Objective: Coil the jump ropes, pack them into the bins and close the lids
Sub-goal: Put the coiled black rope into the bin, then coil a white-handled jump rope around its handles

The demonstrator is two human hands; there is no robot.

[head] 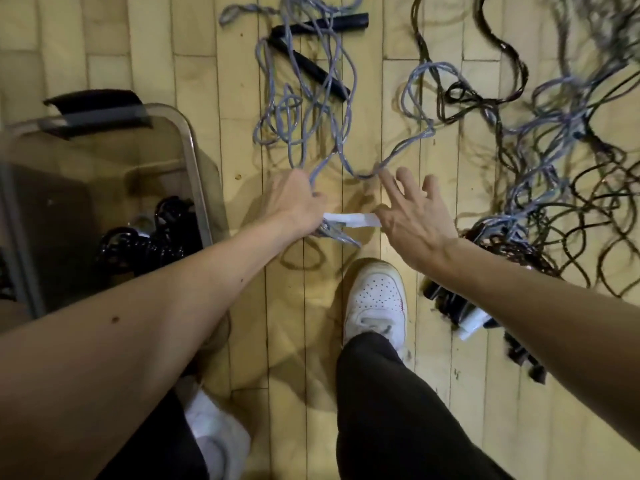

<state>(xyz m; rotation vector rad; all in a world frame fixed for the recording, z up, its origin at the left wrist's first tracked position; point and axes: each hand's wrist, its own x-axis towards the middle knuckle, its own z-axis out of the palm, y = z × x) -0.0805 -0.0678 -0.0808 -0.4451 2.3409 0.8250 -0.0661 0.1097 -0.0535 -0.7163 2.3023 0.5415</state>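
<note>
My left hand (pixel 298 202) grips a bundle of grey-blue jump rope (pixel 304 109) whose loops trail away across the wooden floor to black handles (pixel 311 69). A white strip (pixel 351 220) stretches from that hand to my right hand (pixel 412 216). The right thumb touches the strip's end, while its fingers spread out straight and one fingertip hooks a rope loop. A clear plastic bin (pixel 194 161) stands open at the left with coiled black ropes (pixel 156 237) inside.
A tangle of black and grey ropes (pixel 540 174) covers the floor at the right. More black handles with a white tag (pixel 464 313) lie under my right forearm. My white shoes (pixel 377 299) stand below the hands.
</note>
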